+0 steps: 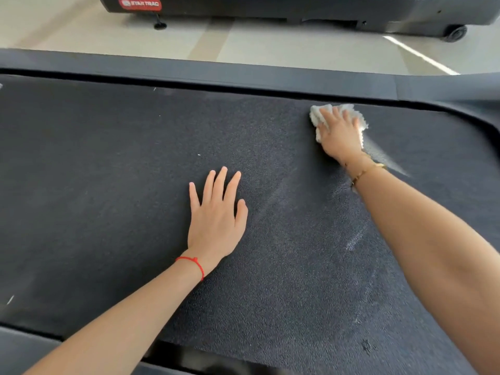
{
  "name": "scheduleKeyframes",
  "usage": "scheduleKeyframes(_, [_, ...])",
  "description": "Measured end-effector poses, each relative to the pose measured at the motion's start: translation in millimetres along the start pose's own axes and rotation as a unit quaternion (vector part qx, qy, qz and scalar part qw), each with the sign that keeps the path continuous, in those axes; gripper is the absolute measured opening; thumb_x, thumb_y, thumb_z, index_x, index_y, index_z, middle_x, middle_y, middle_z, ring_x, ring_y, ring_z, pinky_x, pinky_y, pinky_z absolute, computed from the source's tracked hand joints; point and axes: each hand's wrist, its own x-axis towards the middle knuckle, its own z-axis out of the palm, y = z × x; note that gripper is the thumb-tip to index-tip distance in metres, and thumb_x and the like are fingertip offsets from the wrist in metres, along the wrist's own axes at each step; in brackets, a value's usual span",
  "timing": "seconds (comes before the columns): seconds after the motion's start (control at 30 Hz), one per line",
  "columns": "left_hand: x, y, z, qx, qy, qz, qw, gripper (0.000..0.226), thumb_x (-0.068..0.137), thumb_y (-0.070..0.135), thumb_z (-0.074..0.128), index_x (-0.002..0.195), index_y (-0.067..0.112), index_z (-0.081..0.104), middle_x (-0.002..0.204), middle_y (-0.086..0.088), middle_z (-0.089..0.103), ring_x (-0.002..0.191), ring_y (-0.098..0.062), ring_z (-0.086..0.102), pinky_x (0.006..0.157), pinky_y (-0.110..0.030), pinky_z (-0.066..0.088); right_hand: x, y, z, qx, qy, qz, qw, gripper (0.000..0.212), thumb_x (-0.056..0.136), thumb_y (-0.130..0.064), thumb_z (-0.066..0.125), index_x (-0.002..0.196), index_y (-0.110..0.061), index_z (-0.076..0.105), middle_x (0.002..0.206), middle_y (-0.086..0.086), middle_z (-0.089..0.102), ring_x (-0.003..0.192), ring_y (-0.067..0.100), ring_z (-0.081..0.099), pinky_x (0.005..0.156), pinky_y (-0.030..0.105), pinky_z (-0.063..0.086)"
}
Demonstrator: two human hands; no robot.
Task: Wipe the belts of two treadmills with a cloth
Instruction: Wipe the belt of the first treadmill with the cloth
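Note:
A dark textured treadmill belt [108, 185] fills most of the view, running left to right. My right hand [339, 133] presses a white cloth [315, 116] flat on the belt near its far edge, at the right. Only the cloth's rim shows around the fingers. My left hand [216, 217] lies flat on the belt's middle, fingers spread, holding nothing. Faint pale wipe streaks cross the belt between the two hands. A second treadmill [270, 8] with a red brand label stands beyond, across the floor.
A dark side rail [189, 70] borders the belt's far edge and curves round at the right. A near rail [24, 350] shows at the bottom left. Pale floor [270, 41] with a white line separates the two machines. The far machine rests on a wheel [456, 33].

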Motion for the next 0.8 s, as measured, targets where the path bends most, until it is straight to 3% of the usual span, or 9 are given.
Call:
scheduleKeyframes(0.07, [-0.2, 0.3, 0.0, 0.001, -0.001, -0.001, 1.000, 0.061, 0.098, 0.043, 0.016, 0.157, 0.026, 0.017, 0.165, -0.001, 0.015, 0.153, -0.022, 0.008, 0.121, -0.058, 0.009, 14.4, -23.8, 4.7, 0.015, -0.005, 0.010, 1.000, 0.044, 0.101, -0.021, 0.036, 0.143, -0.009, 0.034, 0.148, 0.016, 0.035, 0.142, 0.034, 0.025, 0.116, 0.052, 0.016])
scheduleKeyframes(0.2, [0.7, -2.5, 0.4, 0.005, 0.002, -0.003, 1.000, 0.060, 0.099, 0.042, 0.020, 0.156, 0.025, 0.019, 0.164, -0.001, 0.016, 0.152, -0.021, 0.010, 0.121, -0.058, 0.011, 12.0, -78.4, 15.3, 0.023, -0.047, -0.141, 0.989, 0.046, 0.102, -0.020, 0.037, 0.146, -0.012, 0.031, 0.153, 0.011, 0.031, 0.144, 0.033, 0.021, 0.116, 0.049, 0.016])
scheduleKeyframes(0.3, [0.3, -2.9, 1.7, 0.004, 0.005, 0.000, 1.000, 0.060, 0.098, 0.042, 0.020, 0.156, 0.026, 0.019, 0.164, -0.001, 0.017, 0.152, -0.021, 0.010, 0.121, -0.058, 0.011, 10.8, -65.0, 13.4, 0.062, -0.061, -0.194, 0.977, 0.046, 0.104, -0.021, 0.036, 0.149, -0.016, 0.030, 0.154, 0.008, 0.031, 0.143, 0.031, 0.025, 0.115, 0.044, 0.014])
scheduleKeyframes(0.4, [2.4, -4.7, 2.5, -0.004, 0.004, 0.002, 1.000, 0.060, 0.099, 0.043, 0.020, 0.156, 0.027, 0.019, 0.164, 0.000, 0.017, 0.152, -0.021, 0.010, 0.121, -0.057, 0.010, 20.5, -17.6, 4.7, 0.014, -0.039, -0.113, 0.993, 0.049, 0.100, -0.018, 0.041, 0.148, -0.011, 0.031, 0.150, 0.016, 0.032, 0.139, 0.037, 0.026, 0.112, 0.051, 0.023])
scheduleKeyframes(0.53, [0.8, -4.7, 3.9, -0.002, 0.010, -0.002, 1.000, 0.059, 0.098, 0.042, 0.021, 0.155, 0.026, 0.022, 0.163, -0.001, 0.020, 0.152, -0.021, 0.013, 0.121, -0.059, 0.011, 12.5, 41.2, -11.6, -0.011, -0.052, -0.007, 0.999, 0.052, 0.104, -0.020, 0.036, 0.154, -0.014, 0.024, 0.157, 0.017, 0.026, 0.145, 0.042, 0.018, 0.116, 0.060, 0.015])
scheduleKeyframes(0.63, [2.0, -3.9, 3.0, -0.009, 0.010, -0.004, 1.000, 0.059, 0.098, 0.041, 0.023, 0.155, 0.026, 0.023, 0.163, -0.002, 0.020, 0.152, -0.022, 0.014, 0.120, -0.059, 0.011, -9.9, 37.3, -15.6, -0.013, -0.049, -0.016, 0.999, 0.053, 0.102, -0.013, 0.036, 0.153, -0.008, 0.021, 0.156, 0.019, 0.026, 0.145, 0.044, 0.018, 0.114, 0.063, 0.015])
scheduleKeyframes(0.8, [1.3, -2.0, 0.5, -0.014, 0.007, -0.003, 1.000, 0.058, 0.099, 0.039, 0.026, 0.155, 0.024, 0.023, 0.163, -0.002, 0.019, 0.152, -0.022, 0.012, 0.121, -0.059, 0.009, -83.4, 19.1, -18.9, 0.088, -0.023, -0.079, 0.993, 0.050, 0.101, -0.011, 0.042, 0.150, -0.012, 0.033, 0.157, 0.009, 0.032, 0.147, 0.032, 0.024, 0.121, 0.043, 0.006])
